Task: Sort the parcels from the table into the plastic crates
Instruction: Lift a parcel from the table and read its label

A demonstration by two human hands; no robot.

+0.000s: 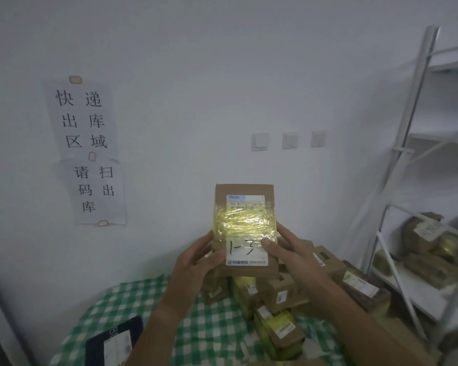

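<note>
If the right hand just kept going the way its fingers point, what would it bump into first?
The right hand points up and leftward across the held parcel, which it already grips, thumb on the label. Past that, probably the left hand on the opposite edge, then the white wall; depth is hard to judge.

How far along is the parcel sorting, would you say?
No crates are in view, so nothing can be counted as done. In hand: both the left hand and right hand hold up one box marked "1-3". Left: a pile of parcels on the checked table.
</note>
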